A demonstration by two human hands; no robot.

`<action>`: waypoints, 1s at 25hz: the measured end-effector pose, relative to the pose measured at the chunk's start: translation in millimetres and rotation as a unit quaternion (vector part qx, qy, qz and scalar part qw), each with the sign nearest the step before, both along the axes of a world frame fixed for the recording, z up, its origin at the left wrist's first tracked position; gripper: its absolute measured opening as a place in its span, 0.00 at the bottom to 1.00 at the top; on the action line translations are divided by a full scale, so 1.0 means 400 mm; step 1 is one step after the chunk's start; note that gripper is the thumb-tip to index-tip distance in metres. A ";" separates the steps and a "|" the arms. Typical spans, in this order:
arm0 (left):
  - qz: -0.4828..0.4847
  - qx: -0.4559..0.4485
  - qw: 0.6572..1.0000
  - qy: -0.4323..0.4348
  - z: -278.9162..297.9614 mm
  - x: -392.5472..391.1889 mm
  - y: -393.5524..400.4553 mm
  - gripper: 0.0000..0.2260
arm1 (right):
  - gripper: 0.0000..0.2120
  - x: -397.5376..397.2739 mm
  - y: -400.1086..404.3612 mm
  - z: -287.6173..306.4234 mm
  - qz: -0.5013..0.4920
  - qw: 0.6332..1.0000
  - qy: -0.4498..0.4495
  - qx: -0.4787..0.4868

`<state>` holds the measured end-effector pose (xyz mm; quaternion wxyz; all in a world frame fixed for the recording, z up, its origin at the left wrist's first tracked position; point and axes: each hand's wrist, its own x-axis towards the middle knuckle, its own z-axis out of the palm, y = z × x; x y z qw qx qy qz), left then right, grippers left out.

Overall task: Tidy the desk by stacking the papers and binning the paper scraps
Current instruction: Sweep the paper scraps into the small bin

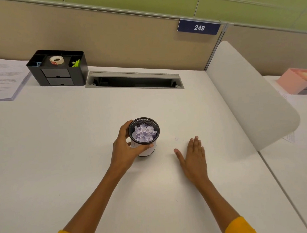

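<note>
**Bin in the left grip, scraps inside**

White bench point(63, 137) fills most of the view, backed by a beige partition carrying a blue plate marked 249 point(199, 27). Near the middle of the bench stands a small black mesh bin point(151, 148), upright, with crumpled pale paper scraps point(144, 133) lying inside it. The left hand point(126, 150) has its grip wrapped around the bin's left side: fingers curl behind the rim and the thumb crosses the front wall, so the bin sits between thumb and fingers, touching both. The right hand point(193, 157) lies flat on the bench just to the right of the bin, apart from it, fingers straight and spread a little, holding nothing.

At the far left edge a stack of printed papers point(5, 78) lies on the bench, beside a black desk organiser point(58, 71) that holds a roll of tape point(56, 60) on top. A grey cable slot point(134, 80) runs along the back of the bench.
</note>
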<state>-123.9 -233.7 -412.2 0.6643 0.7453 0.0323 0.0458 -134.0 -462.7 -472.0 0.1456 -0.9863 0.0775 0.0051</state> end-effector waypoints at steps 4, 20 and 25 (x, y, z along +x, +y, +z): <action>-0.006 -0.001 1.000 0.001 0.003 -0.012 0.000 0.41 | 0.62 0.016 0.084 -0.023 -0.005 1.000 0.022 -0.017; 0.028 0.013 0.999 -0.006 0.018 0.004 0.046 0.41 | 0.25 0.248 0.051 0.048 0.194 0.976 0.071 0.070; 0.022 0.013 1.000 -0.007 0.014 0.012 0.033 0.41 | 0.16 0.163 0.059 0.059 0.242 0.969 0.040 -0.019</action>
